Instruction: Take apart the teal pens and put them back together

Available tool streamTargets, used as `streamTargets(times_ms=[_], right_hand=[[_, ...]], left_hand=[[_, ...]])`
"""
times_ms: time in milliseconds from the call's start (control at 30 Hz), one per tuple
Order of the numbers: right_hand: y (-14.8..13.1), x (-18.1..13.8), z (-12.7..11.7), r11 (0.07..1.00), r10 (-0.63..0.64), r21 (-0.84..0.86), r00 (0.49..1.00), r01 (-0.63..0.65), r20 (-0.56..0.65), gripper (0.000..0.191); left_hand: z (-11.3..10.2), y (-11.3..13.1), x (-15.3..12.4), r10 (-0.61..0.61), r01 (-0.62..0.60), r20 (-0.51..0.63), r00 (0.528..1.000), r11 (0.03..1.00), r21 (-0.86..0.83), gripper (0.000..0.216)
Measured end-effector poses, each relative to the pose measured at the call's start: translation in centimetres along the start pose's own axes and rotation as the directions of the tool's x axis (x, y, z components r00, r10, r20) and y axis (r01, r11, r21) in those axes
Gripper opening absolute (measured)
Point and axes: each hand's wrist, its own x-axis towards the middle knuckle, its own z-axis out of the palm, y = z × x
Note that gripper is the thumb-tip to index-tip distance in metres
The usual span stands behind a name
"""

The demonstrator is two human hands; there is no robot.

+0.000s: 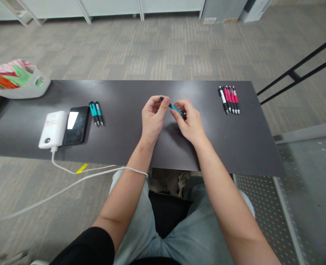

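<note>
Over the middle of the dark table, a blue and black pen point(175, 108) is held between my two hands. My left hand point(153, 116) pinches its upper left end between thumb and fingers. The lower right end sits in my right hand point(189, 121), whose thumb and fingers are closed round it. The pen slants down to the right. Off to the left lie several blue and black pens point(96, 113) side by side. On the right is a row of pink and black pens point(231, 99), with a white and black pen point(223, 99) at its left end.
A white power bank point(53, 129) with a white cable point(69, 195) lies beside a black phone point(76, 125) on the table point(130, 143). The cable crosses my left forearm. A white basket point(33, 88) with colourful contents stands far left. Black metal bars point(295, 75) rise at the right.
</note>
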Motion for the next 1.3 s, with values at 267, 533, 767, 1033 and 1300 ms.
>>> streamTargets(times_ms=[267, 533, 767, 1033, 1300], right_hand=[[-0.1, 0.1, -0.4, 0.997, -0.041, -0.061, 0.999, 0.041, 0.005, 0.047], [0.5, -0.3, -0.6, 0.996, 0.014, -0.082, 0.999, -0.018, -0.045, 0.031], [-0.2, -0.1, -1.3, 0.994, -0.035, -0.109, 0.998, 0.03, -0.045, 0.032], [-0.1, 0.0, -1.2, 0.991, 0.046, -0.118, 0.987, -0.065, -0.154, 0.033], [0.0, 0.1, -3.0, 0.98, 0.081, -0.161, 0.971, -0.119, -0.226, 0.038]], left_hand=[[0.1, -0.2, -0.1, 0.009, -0.01, 0.012, 1.0, 0.999, 0.04, 0.04], [-0.8, 0.1, 0.6, 0.035, -0.032, -0.046, 0.998, 0.997, 0.067, 0.034], [-2.9, -0.2, 2.4, 0.095, -0.088, -0.047, 0.994, 0.989, 0.122, 0.036], [-4.8, 0.2, 3.5, 0.179, -0.2, 0.093, 0.98, 0.91, 0.364, 0.041], [-3.9, 0.0, 1.7, 0.097, -0.325, 0.338, 0.936, 0.607, 0.725, 0.027]])
